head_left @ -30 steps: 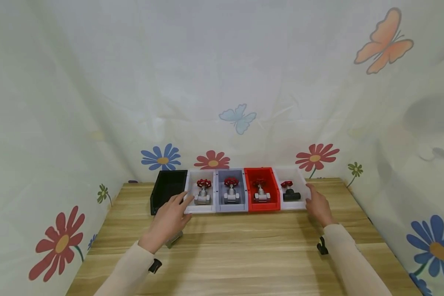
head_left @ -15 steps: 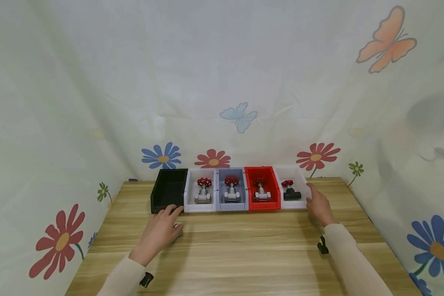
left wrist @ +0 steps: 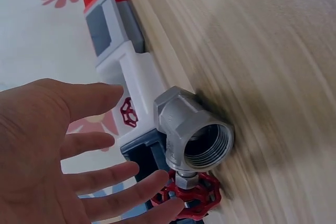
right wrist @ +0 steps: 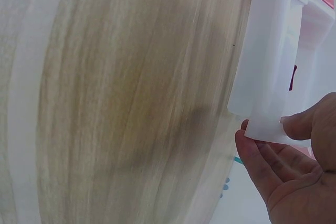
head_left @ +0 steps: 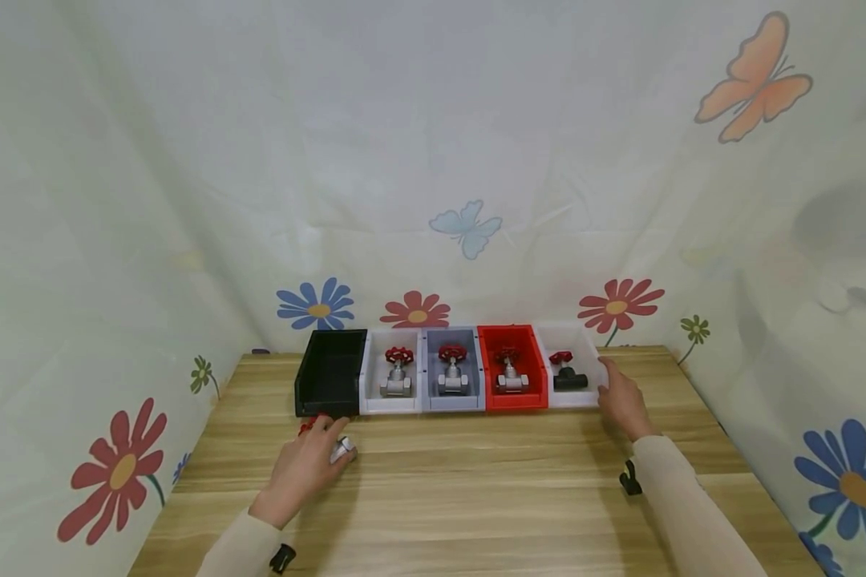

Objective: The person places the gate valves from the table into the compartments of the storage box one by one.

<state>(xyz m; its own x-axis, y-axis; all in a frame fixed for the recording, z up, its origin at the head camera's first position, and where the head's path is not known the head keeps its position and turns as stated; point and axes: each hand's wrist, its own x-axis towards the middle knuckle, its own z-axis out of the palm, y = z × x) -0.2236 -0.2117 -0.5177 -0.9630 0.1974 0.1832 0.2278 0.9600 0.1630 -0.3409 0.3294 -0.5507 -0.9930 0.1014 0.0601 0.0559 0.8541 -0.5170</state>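
Observation:
My left hand (head_left: 301,466) hovers over a metal gate valve (left wrist: 194,132) with a red handwheel (left wrist: 202,195). In the left wrist view the fingers are spread and fairly straight, and the valve lies on the table just beyond them. Most of it is covered by that hand in the head view. My right hand (head_left: 623,403) holds the outer side wall of the right-hand white bin (right wrist: 265,98), thumb inside and fingers outside. A valve with a black body (head_left: 570,380) and red wheel lies in this bin.
Left of that bin, a row holds a red bin (head_left: 515,401), a grey-blue bin (head_left: 453,405) and another white bin (head_left: 390,405), each with a metal valve. A black bin (head_left: 328,407) ends the row. A flowered curtain (head_left: 375,160) hangs behind the wooden table (head_left: 476,497).
My left hand has moved from the left-hand white bin's front corner back toward me, to the valve on the table. The right hand stays on its bin.

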